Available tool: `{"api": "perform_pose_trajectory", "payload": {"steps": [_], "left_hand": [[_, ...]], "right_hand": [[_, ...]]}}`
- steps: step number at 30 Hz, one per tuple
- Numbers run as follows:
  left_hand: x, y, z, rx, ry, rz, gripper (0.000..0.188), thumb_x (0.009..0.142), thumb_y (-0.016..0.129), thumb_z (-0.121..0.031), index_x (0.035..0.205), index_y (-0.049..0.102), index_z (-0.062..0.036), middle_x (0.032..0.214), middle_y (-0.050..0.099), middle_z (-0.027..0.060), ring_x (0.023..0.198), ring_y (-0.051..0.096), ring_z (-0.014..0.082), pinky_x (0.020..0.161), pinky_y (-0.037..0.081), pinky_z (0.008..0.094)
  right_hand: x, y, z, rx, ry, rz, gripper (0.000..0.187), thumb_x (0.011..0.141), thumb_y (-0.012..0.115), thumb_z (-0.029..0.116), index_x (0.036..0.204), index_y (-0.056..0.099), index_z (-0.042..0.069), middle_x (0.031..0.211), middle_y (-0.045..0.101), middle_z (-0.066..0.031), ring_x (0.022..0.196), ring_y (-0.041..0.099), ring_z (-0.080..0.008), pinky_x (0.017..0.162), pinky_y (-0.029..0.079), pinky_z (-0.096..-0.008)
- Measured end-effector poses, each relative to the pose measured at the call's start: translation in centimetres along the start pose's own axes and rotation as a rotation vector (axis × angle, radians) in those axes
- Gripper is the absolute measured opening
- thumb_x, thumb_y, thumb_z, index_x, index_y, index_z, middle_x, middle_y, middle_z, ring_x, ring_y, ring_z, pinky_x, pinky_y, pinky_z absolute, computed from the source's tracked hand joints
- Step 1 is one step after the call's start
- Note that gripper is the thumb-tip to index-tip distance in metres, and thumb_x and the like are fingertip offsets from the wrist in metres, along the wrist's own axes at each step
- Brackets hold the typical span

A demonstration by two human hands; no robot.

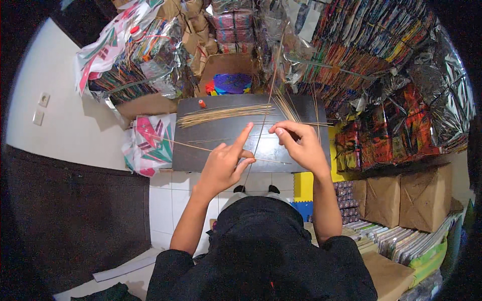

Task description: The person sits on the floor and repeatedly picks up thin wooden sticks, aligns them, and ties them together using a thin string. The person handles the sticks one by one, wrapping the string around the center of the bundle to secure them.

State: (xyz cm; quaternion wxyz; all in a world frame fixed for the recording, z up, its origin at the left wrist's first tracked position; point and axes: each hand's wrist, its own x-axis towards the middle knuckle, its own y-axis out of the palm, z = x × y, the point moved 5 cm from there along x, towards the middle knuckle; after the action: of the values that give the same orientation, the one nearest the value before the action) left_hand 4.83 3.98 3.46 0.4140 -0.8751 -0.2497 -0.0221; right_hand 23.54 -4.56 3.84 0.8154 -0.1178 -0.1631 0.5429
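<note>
My left hand (223, 164) pinches two thin bamboo-like sticks between thumb and fingers, its index finger pointing up and away. One stick (183, 144) runs across, from the left out past the fingertips to the right. A longer, darker stick (271, 89) crosses it steeply at the pinch, its far end reaching beyond the table. To the right, my right hand (302, 144) has thumb and index finger pressed together; anything between them is too fine to make out. Beneath both hands is a dark table (188, 159).
Across the table's far side lies a pile of thin sticks (226, 116), with more loose sticks (286, 106) to its right. A small red-orange thread spool (202, 104) stands at the back left. Stacked bundles (351, 45) and cardboard-brown packages (427, 198) surround the table.
</note>
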Motion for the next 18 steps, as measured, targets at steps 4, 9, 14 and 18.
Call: {"api": "perform_pose_trajectory", "payload": {"steps": [4,9,14,18], "left_hand": [[0.4,-0.3,-0.5,-0.043,0.004,0.07,0.083,0.087,0.072,-0.013,0.157,0.027,-0.0096,0.088,0.075,0.0064,0.07,0.065,0.0261,0.077,0.046,0.0352],[1.0,-0.3,-0.7,-0.183,-0.026,0.185,0.075,0.088,0.07,-0.012,0.155,0.034,-0.0133,0.092,0.076,0.008,0.076,0.069,0.0278,0.076,0.049,0.0373],[1.3,0.3,0.0,-0.341,0.069,0.189,0.063,0.089,0.068,-0.014,0.147,0.046,-0.0155,0.094,0.076,0.0092,0.081,0.071,0.032,0.071,0.049,0.0404],[1.5,0.3,-0.2,-0.363,0.016,0.256,0.05,0.088,0.069,-0.014,0.135,0.05,-0.0115,0.093,0.076,0.0103,0.086,0.072,0.0324,0.071,0.05,0.0436]], "right_hand": [[0.4,1.0,-1.4,-0.006,-0.108,0.055,0.021,0.097,0.061,0.02,0.103,0.074,0.004,0.088,0.072,-0.0068,0.075,0.062,-0.0132,0.067,0.048,-0.0288],[0.4,2.2,-2.3,0.078,-0.088,0.189,0.022,0.098,0.06,0.02,0.106,0.073,0.004,0.095,0.072,-0.0063,0.08,0.062,-0.0121,0.07,0.048,-0.0278],[0.0,3.0,-3.3,0.232,0.056,0.31,0.022,0.1,0.059,0.019,0.106,0.07,0.0,0.088,0.069,-0.0032,0.081,0.061,-0.0091,0.073,0.05,-0.0266],[-0.2,3.4,-3.4,0.273,0.068,0.311,0.022,0.1,0.059,0.017,0.106,0.07,-0.001,0.086,0.069,-0.0027,0.08,0.062,-0.0091,0.075,0.051,-0.0269]]}}
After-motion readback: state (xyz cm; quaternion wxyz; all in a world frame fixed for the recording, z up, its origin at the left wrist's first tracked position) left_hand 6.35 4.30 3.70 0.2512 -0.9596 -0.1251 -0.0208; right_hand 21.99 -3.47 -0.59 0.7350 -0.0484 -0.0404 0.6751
